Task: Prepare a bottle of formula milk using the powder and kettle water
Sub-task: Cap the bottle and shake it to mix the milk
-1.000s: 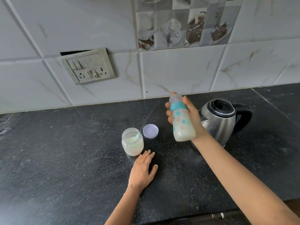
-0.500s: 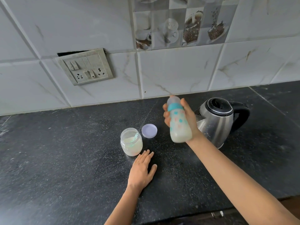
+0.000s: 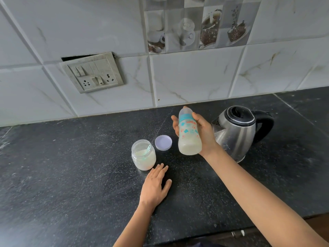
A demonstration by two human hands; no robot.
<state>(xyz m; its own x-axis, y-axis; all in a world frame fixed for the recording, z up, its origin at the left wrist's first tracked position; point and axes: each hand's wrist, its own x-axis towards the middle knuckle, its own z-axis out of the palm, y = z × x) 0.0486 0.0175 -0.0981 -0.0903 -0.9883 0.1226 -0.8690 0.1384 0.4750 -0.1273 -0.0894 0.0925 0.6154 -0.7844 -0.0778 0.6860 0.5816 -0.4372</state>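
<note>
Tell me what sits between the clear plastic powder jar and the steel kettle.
Head view: a round lilac plastic lid lies on the black counter, and the right hand holds up a milky baby bottle nearer the steel kettle.
</note>
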